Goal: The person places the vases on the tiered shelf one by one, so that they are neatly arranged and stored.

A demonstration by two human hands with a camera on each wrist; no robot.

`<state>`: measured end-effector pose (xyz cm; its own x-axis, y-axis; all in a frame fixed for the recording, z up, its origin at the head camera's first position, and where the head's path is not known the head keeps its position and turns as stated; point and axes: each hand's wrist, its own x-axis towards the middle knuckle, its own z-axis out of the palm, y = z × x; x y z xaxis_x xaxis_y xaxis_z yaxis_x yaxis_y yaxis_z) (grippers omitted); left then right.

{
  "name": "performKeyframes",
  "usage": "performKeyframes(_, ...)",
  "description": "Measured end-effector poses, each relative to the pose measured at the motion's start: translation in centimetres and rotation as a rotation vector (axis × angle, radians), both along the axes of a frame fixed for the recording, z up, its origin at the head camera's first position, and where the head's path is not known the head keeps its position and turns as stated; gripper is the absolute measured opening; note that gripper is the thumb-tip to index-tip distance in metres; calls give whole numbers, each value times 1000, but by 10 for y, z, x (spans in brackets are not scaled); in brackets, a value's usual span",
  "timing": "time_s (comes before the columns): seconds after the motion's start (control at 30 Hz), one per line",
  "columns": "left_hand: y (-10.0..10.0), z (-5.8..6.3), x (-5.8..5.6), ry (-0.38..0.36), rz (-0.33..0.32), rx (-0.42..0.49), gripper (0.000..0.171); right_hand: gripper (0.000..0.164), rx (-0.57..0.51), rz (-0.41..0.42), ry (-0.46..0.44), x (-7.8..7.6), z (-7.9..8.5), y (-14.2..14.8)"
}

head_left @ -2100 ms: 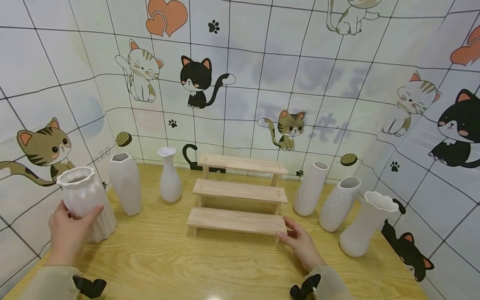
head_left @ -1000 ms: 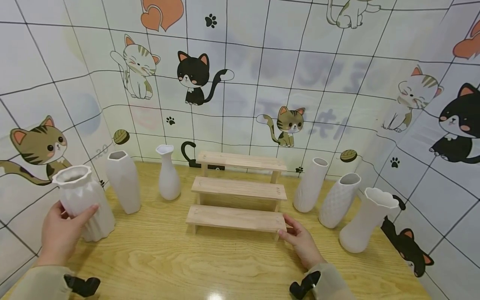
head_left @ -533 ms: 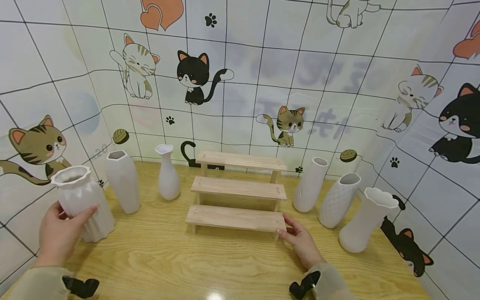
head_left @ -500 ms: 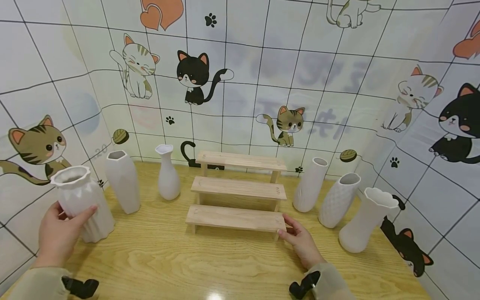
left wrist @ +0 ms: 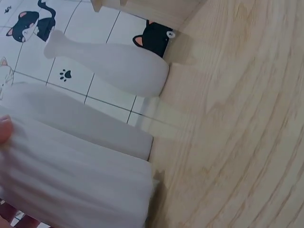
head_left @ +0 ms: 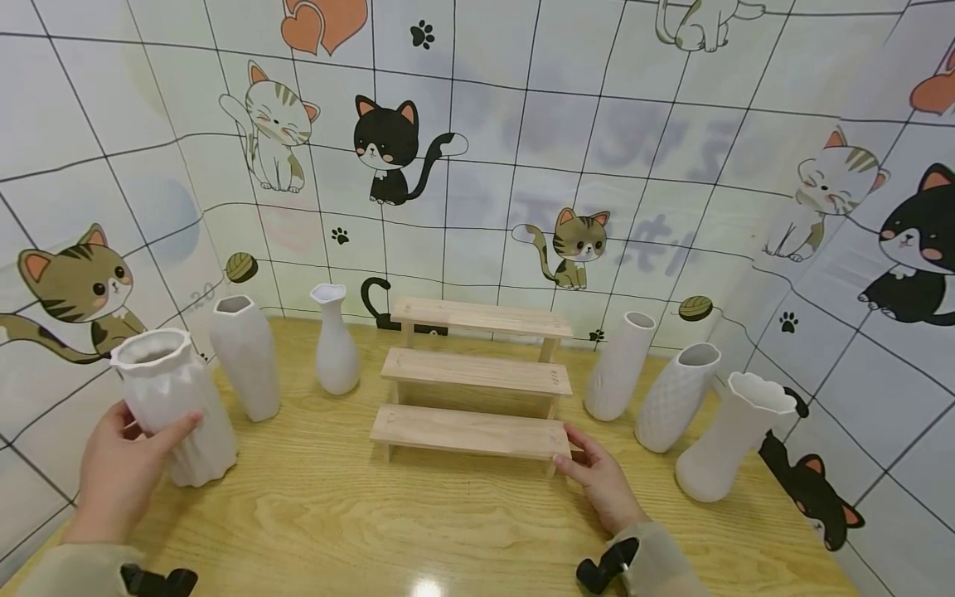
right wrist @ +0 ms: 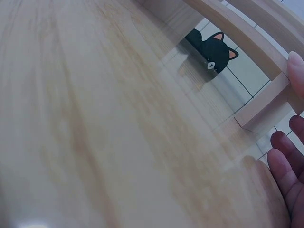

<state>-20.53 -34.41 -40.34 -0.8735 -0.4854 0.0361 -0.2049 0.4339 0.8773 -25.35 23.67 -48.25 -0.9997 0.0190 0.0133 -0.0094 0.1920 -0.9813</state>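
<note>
At the left, my left hand [head_left: 123, 473] grips a wide white vase [head_left: 203, 444] with a wavy rim and fluted sides. The thumb lies across its front, while the fingers are mostly hidden behind. In the left wrist view the base of this vase [left wrist: 95, 175] is close to the tabletop; whether it touches is unclear. A three-tier wooden display stand [head_left: 470, 431] occupies the middle. My right hand [head_left: 600, 481] holds the right end of its lowest tier, thumb in front. The right wrist view shows the thumb on the tier and curled fingers [right wrist: 280, 166] below.
Behind the gripped vase stand a faceted white vase [head_left: 246, 361] and a slim-necked white vase [head_left: 338, 352]. Right of the stand are a narrow cylindrical vase [head_left: 619, 369], a diamond-textured vase [head_left: 675, 402] and a flared vase [head_left: 727, 448]. A cat-print wall covering [head_left: 485, 124] encloses the wooden table [head_left: 448, 531].
My left hand has shifted the wide vase slightly to the right in the last half second. The right hand keeps its place on the stand. The head view has tilted slightly.
</note>
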Motion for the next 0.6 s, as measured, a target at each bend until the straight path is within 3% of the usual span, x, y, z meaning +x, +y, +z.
performKeyframes(0.4, 33, 13, 17, 46, -93, -49, 97, 66, -11, 7, -6, 0, 2, 0)
performKeyframes(0.6, 52, 21, 20, 128, -142, -66, 86, 66, -14, 14, -5, 0, 2, 0)
